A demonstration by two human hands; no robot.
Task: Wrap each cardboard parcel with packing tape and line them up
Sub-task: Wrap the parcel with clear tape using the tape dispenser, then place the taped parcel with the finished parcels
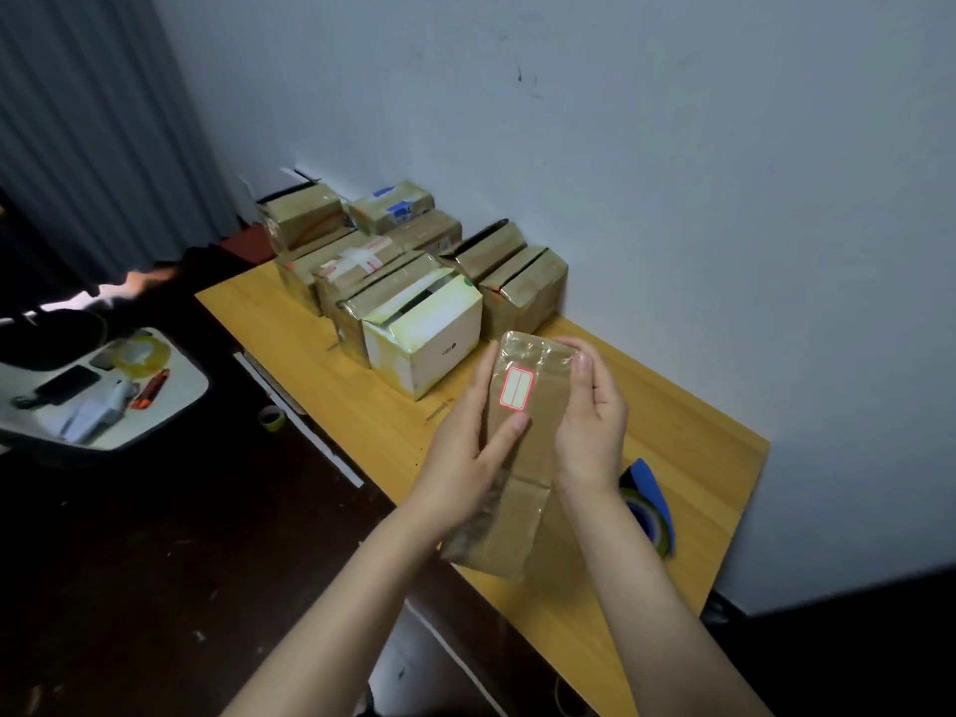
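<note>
I hold a long brown cardboard parcel [522, 458] above the wooden table [688, 437], glossy tape over it and a red-bordered white label [516, 386] on its top face. My left hand [465, 458] grips its left side, thumb pressing just below the label. My right hand [589, 421] grips its right side, fingers curled over the far edge. Several taped parcels [403, 271] stand in rows at the table's far end by the wall, the nearest a white box [429, 338]. A tape roll in a blue dispenser [649, 504] lies right of my right wrist.
A white stool or tray [170, 406] at left carries a clear tape roll [139, 354], a phone, an orange cutter [150, 389] and other small items. A small tape roll [271, 419] lies on the dark floor. A grey curtain hangs at upper left.
</note>
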